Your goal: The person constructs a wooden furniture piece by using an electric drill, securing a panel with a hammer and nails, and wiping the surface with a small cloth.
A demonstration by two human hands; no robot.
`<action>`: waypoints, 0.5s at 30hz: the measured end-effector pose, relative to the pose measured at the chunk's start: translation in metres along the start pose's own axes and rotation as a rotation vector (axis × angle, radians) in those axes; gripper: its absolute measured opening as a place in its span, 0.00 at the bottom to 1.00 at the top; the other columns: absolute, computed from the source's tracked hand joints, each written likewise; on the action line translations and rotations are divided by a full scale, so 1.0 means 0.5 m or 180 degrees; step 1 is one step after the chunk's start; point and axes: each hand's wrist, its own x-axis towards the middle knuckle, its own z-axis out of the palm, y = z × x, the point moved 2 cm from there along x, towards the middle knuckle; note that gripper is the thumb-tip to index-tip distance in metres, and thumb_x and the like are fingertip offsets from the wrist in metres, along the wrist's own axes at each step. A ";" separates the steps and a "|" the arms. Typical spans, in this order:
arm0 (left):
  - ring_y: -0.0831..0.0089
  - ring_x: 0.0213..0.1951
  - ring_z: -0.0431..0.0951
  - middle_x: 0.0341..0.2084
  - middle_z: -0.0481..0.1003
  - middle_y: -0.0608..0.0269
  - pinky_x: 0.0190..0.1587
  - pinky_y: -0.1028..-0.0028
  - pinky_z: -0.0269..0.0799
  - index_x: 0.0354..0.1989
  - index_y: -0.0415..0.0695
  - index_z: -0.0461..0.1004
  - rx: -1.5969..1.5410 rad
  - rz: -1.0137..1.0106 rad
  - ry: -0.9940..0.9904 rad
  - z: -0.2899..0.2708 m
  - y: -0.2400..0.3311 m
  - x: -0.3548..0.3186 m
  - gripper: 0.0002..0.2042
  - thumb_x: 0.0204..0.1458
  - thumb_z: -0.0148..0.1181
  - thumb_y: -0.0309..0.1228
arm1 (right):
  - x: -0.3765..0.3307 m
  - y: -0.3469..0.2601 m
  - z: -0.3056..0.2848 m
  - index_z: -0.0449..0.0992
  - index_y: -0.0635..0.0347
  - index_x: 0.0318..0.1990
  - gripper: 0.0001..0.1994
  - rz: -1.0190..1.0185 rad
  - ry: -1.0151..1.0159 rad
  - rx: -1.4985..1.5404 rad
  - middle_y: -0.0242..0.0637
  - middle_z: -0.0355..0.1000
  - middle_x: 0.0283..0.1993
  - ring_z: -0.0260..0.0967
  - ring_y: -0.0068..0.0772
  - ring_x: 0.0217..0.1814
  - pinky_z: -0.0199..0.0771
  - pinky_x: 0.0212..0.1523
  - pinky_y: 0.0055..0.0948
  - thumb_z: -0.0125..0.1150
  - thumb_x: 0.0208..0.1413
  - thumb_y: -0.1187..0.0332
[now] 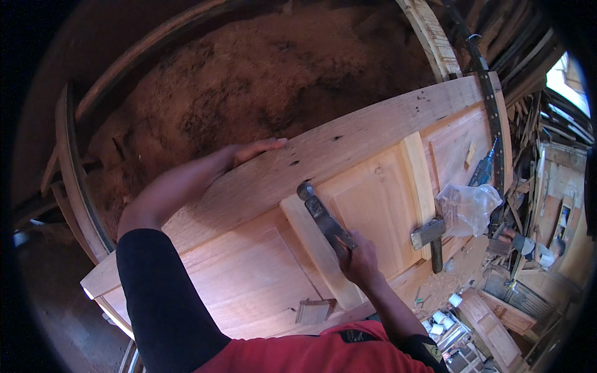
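Observation:
A panelled wooden door [249, 267] lies across in front of me. My right hand [360, 261] is closed around the rear of a dark metal hand plane [324, 219], which rests on a cross rail [317, 255] of the door, its round knob pointing to the far side. My left hand [258, 149] lies at the door's far long edge, fingers stretched out along the outer board [354, 140], holding nothing. To the right of the plane, a hammer [429, 234] with a blocky head sits near another rail [418, 186].
A clear plastic bag [467, 208] and a blue tool [483, 166] lie by a perforated metal bar [492, 118] crossing the door's right end. A small wood block [313, 311] is near my body. Stacked timber [528, 130] stands right; brown dusty ground [280, 68] lies beyond.

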 end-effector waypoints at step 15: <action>0.66 0.47 0.80 0.49 0.79 0.58 0.53 0.61 0.75 0.58 0.44 0.74 -0.0990 -0.0544 -0.0298 0.025 -0.010 -0.017 0.30 0.58 0.56 0.56 | 0.043 0.021 0.016 0.66 0.57 0.40 0.11 0.0887 -0.1130 -0.0522 0.50 0.75 0.28 0.75 0.57 0.27 0.74 0.26 0.52 0.53 0.65 0.59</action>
